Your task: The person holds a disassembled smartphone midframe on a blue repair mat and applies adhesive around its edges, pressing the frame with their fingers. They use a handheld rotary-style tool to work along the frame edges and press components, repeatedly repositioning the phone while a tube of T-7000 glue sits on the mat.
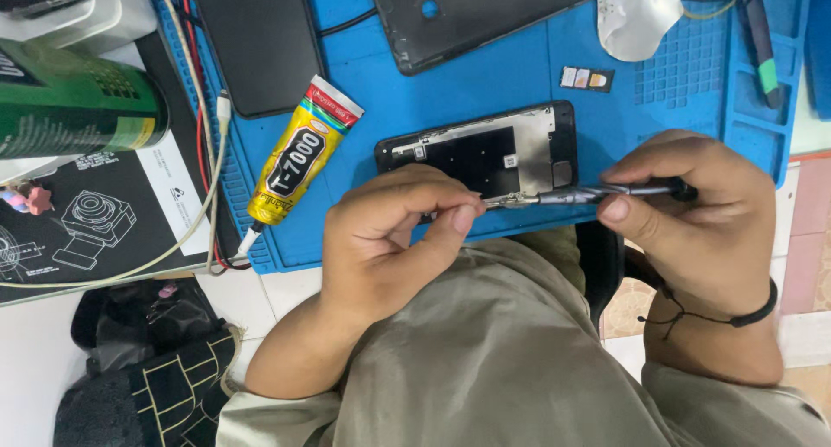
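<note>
**Now: tweezers meet the open phone at the near edge of the mat**

Right at the near edge of the blue work mat lies the opened phone frame, dark, with a bare metal plate showing on its right half, and both hands are on it. The left hand is curled, thumb and forefinger pinched together at the frame's near edge; whether anything small sits between those fingertips I cannot tell. The right hand is closed around a dark pair of tweezers, held almost level, its tip pointing left and meeting the left fingertips just at the frame's near rim. A black cord bracelet circles the right wrist.

Left of the frame, a yellow glue tube with a red cap end lies tilted on the mat, nozzle towards the near side. Farther off, a black phone back cover rests at the far edge, and a dark flat phone lies to its left. A small card tray sits between cover and frame. Far right, a green-banded tool lies in the mat's side compartment. At far left, a green canister rests on its side.
</note>
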### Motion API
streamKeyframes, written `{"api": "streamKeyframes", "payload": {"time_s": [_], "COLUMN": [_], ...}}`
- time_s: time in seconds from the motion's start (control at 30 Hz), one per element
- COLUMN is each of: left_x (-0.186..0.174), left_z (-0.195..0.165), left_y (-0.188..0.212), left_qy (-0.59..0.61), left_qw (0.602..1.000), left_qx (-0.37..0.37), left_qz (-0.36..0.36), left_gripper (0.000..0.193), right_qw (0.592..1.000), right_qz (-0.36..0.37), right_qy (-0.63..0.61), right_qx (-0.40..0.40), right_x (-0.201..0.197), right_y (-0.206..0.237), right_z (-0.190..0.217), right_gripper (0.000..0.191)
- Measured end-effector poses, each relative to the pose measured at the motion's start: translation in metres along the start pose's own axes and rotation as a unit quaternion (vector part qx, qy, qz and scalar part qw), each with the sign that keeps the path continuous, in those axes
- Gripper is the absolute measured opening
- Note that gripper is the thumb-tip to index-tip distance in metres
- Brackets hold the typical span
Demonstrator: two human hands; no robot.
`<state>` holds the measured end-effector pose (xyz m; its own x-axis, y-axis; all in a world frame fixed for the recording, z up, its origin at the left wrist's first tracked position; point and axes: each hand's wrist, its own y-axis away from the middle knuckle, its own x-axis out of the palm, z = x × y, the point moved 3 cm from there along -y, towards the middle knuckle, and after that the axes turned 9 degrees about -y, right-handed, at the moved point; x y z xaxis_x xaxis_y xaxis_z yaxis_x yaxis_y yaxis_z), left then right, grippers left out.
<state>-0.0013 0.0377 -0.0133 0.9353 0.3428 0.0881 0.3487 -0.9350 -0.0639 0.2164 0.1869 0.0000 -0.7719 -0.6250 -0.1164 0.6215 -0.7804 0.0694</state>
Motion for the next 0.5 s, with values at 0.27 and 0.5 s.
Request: {"api": "streamKeyframes", "payload": {"time_s": [0.27,0.5], "left_x": [0.003,0.005], "left_z": [-0.006,0.005], "left_y": [0.004,0.01], "left_qy": [0.045,0.04], "left_qw": [0.998,0.998], "left_qx": [0.003,0.031], "left_qz": [0.042,0.037], "left_gripper": [0.014,0.013], "right_qw": [0.994,0.981], "right_qz": [-0.008,0.002], "right_qy": [-0.111,-0.188], "right_qx": [0.012,0.037], "right_x": [0.008,0.013], "right_y": [0.016,0.021], "right_z": [-0.023,-0.04], "right_gripper": [0.024,0.022]}}
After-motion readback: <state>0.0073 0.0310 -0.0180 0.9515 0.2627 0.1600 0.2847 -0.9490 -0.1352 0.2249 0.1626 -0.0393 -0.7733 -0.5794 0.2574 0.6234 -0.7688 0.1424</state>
